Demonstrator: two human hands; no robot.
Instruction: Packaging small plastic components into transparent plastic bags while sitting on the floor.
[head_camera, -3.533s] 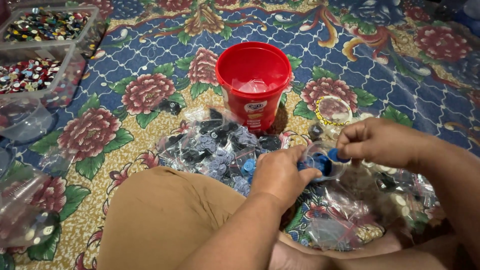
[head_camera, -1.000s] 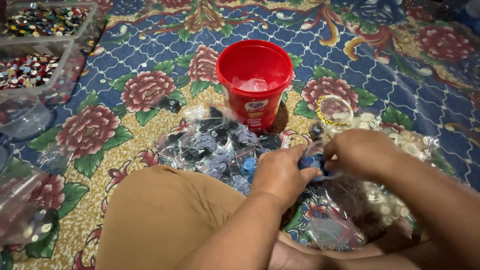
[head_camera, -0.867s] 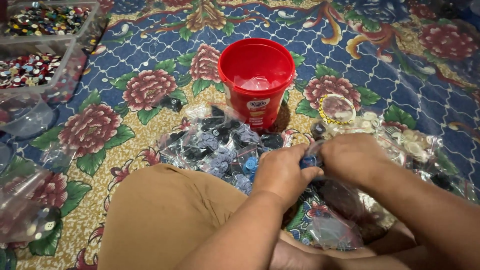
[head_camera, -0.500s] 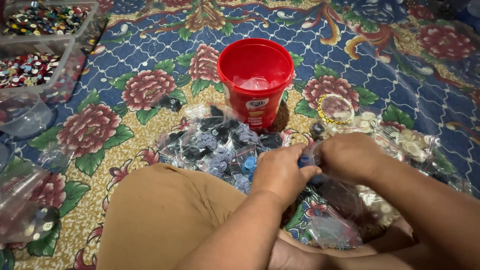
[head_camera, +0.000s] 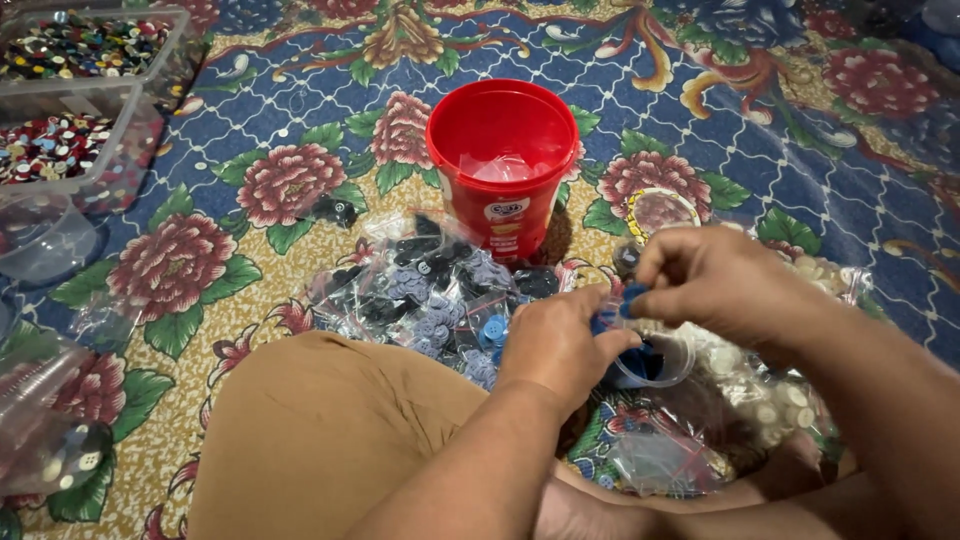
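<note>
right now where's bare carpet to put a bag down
Free: the carpet between the red bucket and the clear button boxes, and the stretch right of the bucket. Crowded: bags of buttons before the knee and under both hands.

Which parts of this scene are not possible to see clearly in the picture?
- Blue thing between the hands, head view: left hand and right hand cover most of it; its kind cannot be told.
- Small clear cup: fingers hide part of the rim and contents.
- Red bucket: bottom reflects light, contents unclear.
- Button trays: cut by the left edge.
- Buttons in bags: too small to count.
</note>
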